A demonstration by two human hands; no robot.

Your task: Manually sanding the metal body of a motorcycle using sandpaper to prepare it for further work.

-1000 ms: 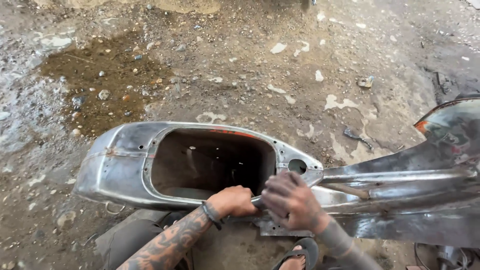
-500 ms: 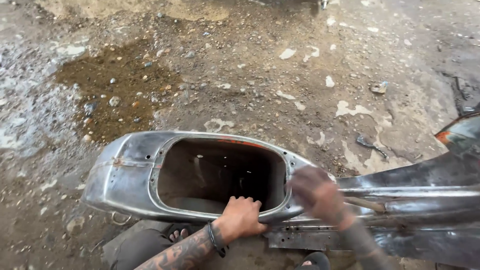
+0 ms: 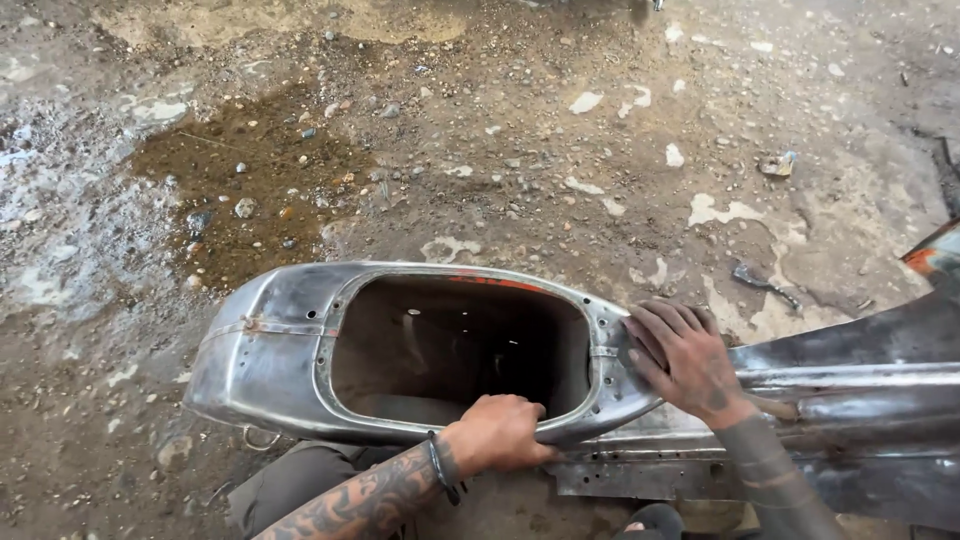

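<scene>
A bare-metal scooter body shell [image 3: 270,360] lies on the ground, with a large oval opening [image 3: 460,345] in its top. My left hand [image 3: 500,432] grips the near rim of that opening, fingers curled over the edge. A dark band sits on its tattooed wrist. My right hand [image 3: 680,358] lies flat, fingers spread, on the shell's right end, where the body narrows into the long metal floor section [image 3: 860,400]. Nothing is held in that hand.
The ground is rough dirt and gravel with a brown wet patch [image 3: 250,180] at the upper left and pale flakes scattered about. A small dark metal piece [image 3: 760,280] lies beyond the shell. An orange-edged part [image 3: 935,250] shows at the right edge.
My right hand has let go of the thin tool it held and now rests flat on the shell. The view has shifted, so the shell sits more central.
</scene>
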